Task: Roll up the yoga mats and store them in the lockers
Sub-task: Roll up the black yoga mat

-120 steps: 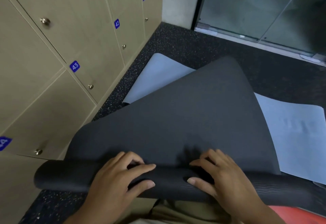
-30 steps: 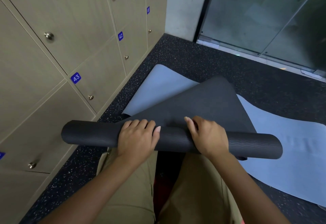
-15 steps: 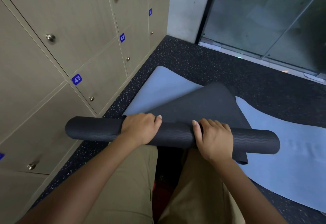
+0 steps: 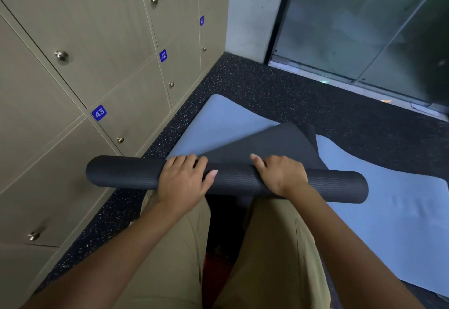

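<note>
A black yoga mat (image 4: pixel 121 171) is mostly rolled into a thick tube lying crosswise in front of my knees. A short unrolled flap (image 4: pixel 274 143) still trails ahead of it. My left hand (image 4: pixel 181 182) grips the roll left of its middle, fingers curled over the top. My right hand (image 4: pixel 281 173) grips it right of the middle in the same way. Under the flap a light blue mat (image 4: pixel 388 211) lies flat on the floor. Beige lockers (image 4: pixel 97 65) with closed doors numbered 41 to 43 line the wall on the left.
Dark speckled rubber floor (image 4: pixel 279 90) runs between the lockers and a glass partition (image 4: pixel 364 29) at the far right. A grey pillar (image 4: pixel 252 12) stands in the corner. My knees in tan trousers (image 4: pixel 175 260) are below the roll.
Over four seconds the roll has grown thicker and moved forward, leaving only a short flap unrolled. In the last half second both hands shifted their hold over the top of the roll.
</note>
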### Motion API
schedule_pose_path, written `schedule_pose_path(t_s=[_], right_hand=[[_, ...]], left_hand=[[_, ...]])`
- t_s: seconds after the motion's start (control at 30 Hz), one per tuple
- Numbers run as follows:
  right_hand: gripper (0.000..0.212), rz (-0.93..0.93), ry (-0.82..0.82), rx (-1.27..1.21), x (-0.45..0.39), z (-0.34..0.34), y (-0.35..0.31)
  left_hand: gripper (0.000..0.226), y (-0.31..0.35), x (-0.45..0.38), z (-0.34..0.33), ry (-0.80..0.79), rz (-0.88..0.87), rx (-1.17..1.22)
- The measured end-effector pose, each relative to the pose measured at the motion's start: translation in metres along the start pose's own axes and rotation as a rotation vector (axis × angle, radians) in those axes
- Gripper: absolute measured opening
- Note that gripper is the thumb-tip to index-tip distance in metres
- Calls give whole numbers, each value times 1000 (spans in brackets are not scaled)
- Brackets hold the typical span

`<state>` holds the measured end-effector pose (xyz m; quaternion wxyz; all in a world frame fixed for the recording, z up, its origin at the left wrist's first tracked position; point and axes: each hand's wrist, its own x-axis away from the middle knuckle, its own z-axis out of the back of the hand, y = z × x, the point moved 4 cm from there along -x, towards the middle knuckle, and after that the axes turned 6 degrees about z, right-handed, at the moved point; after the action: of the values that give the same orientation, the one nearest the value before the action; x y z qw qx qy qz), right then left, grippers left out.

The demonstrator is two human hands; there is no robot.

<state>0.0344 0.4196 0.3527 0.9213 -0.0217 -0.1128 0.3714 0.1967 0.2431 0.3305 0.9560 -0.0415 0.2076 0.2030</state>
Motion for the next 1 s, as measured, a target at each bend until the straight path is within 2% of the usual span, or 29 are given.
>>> schedule_pose_path(t_s=[0.1, 0.17, 0.4, 0.53, 0.63, 0.7, 0.83, 0.93, 1.0], right_hand=[[62, 106, 288, 53, 14, 1, -2], [59, 143, 413, 112, 23, -6, 1], [67, 41, 569, 138, 26, -24, 15], [60, 35, 606, 114, 12, -23, 22], [64, 15, 477, 101, 1, -20, 24], [69, -15, 296, 124, -9, -17, 23], [77, -56, 6, 51, -28, -8, 30], [84, -53, -126, -9, -34, -7, 34], [89, -14, -171, -75, -33, -8, 35]], left_hand=[[57, 0, -10, -2, 23, 4, 6], [57, 0, -19, -4, -16, 5, 26], [61, -2, -52, -11, -352, 4, 87], [67, -1, -59, -17, -555, 36, 108], [71, -3, -60, -18, -517, -20, 141], [81, -4, -56, -17, -412, -107, 123], [105, -16, -41, -26, -317, -218, 48], [117, -20, -37, -32, -314, -244, 9], [116, -19, -42, -35, -336, -213, -8]])
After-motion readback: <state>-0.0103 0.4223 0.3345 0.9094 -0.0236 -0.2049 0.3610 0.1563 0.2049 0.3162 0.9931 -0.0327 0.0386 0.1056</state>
